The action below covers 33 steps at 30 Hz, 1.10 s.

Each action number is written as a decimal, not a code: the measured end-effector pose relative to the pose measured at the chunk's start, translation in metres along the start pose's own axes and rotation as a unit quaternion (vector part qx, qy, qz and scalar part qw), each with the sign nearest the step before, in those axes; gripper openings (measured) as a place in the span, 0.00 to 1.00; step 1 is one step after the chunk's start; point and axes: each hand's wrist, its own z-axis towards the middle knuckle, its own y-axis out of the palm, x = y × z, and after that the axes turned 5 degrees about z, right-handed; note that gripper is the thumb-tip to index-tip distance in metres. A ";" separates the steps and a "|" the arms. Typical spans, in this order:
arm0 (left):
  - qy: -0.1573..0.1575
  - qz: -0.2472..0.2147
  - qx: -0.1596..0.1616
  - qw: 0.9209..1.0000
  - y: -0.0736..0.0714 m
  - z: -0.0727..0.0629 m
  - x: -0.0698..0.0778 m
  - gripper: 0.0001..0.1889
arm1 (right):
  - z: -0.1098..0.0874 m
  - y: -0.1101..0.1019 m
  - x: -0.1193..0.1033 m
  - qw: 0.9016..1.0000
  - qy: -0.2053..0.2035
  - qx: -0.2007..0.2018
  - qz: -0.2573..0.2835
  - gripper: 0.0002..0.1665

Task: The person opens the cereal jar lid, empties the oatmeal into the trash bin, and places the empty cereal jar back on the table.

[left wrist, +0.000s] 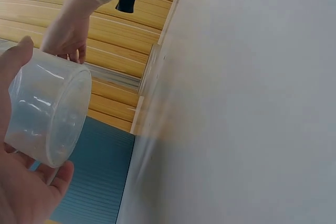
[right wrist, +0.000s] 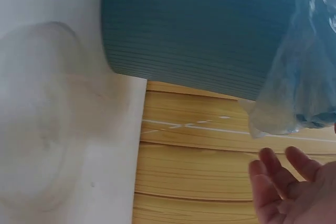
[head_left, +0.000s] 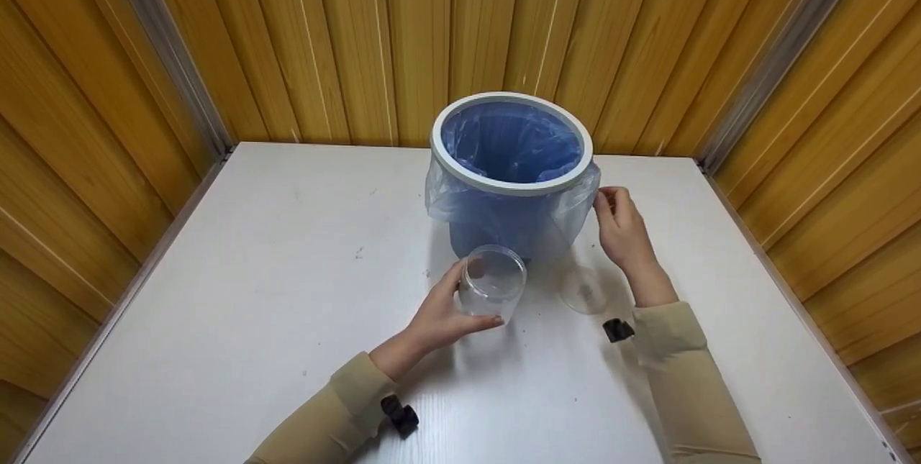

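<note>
My left hand (head_left: 439, 313) grips a clear plastic jar (head_left: 496, 284), fingers round one side and thumb on the other. It holds the jar tilted in front of the bin, and the left wrist view shows the jar (left wrist: 50, 108) side-on. Beside the bin's right side is my right hand (head_left: 622, 230), fingers loosely bent right by the hanging edge of the clear bin liner (head_left: 575, 205). In the right wrist view its fingers (right wrist: 286, 179) are spread a little below the liner, with nothing between them. A clear round lid (head_left: 584, 290) lies on the table between the forearms.
A blue bin (head_left: 496, 230) with a pale rim ring (head_left: 440, 144) stands at the back of the white table (head_left: 288, 270), its liner folded over outside. Wood-patterned walls (head_left: 417, 39) enclose the back and sides. Small dark specks dot the tabletop.
</note>
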 end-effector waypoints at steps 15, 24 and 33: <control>-0.013 -0.002 -0.079 0.997 -0.004 0.001 -0.009 0.52 | -0.023 0.015 0.028 0.982 0.027 -0.162 -0.090 0.32; -0.031 0.006 -0.073 0.997 -0.004 0.000 -0.017 0.55 | -0.027 0.017 0.040 0.972 0.059 -0.186 -0.132 0.42; -0.036 0.034 -0.079 0.996 0.000 -0.003 -0.019 0.53 | -0.027 0.014 0.052 0.964 0.104 -0.186 -0.160 0.54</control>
